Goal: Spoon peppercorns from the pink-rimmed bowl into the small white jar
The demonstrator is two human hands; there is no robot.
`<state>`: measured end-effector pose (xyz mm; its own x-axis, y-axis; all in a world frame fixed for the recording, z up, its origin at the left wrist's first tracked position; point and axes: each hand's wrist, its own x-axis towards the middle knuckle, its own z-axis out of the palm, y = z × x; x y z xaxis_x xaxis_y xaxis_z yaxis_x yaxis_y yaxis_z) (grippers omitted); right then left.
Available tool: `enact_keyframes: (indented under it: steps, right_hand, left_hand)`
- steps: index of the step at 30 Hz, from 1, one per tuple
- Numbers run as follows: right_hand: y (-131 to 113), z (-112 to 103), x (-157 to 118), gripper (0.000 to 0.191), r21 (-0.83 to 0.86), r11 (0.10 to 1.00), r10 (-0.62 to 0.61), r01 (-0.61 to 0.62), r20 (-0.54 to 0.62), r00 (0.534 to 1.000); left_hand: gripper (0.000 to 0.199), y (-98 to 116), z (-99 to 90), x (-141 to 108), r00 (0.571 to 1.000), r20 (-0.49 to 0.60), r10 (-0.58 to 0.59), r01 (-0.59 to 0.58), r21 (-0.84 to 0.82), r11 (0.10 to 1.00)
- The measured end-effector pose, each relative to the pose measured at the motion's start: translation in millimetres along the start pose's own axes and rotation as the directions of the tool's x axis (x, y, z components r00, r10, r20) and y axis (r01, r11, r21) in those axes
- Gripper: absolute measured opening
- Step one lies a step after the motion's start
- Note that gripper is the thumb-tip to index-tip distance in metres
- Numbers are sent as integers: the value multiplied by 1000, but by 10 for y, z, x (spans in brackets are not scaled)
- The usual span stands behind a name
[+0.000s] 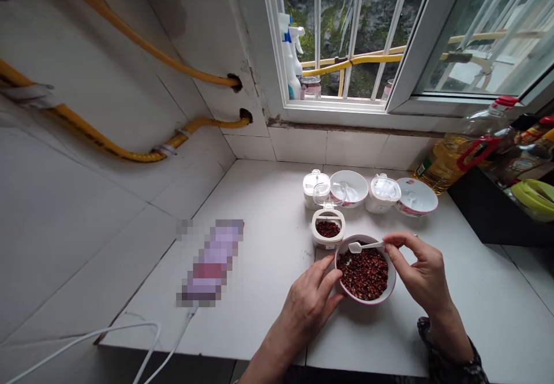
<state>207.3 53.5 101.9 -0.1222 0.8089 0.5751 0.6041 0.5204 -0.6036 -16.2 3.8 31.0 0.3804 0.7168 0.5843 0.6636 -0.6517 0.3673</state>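
A white bowl (393,280) full of dark red peppercorn-like pieces (366,274) stands near the counter's front edge. My left hand (314,294) grips its left side, thumb at the rim and fingers around the wall. Between the thumb and fingertips of my right hand (418,265) is a small white spoon (361,247), held level over the far part of the bowl; its scoop looks empty. Just behind the bowl sits an open white jar (329,228) with similar red pieces inside, its clear lid flipped up.
Behind stand two white jars (315,189) (384,193) and two bowls (350,187) (416,196). An oil bottle (450,153) and a black box (476,208) are at the right. A blurred device (212,263) with a white cable (173,349) lies left.
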Motion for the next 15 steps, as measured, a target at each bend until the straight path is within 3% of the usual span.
enact_keyframes:
  steps: [7,10,15]
  right_hand:
    - [-12,128,-5,16,19,999,44,-50,228,973]
    - [-26,152,-16,15,96,971,188,-219,261,947]
    - [19,137,-17,12,275,832,434,-482,218,874]
  left_hand:
    - [23,-2,-11,5,1000,2,1,-1,-6,1000]
    - [25,-6,-3,-1,1000,6,-7,7,-17,1000]
    - [25,-24,17,-19,1000,1,11,-11,-11,1000]
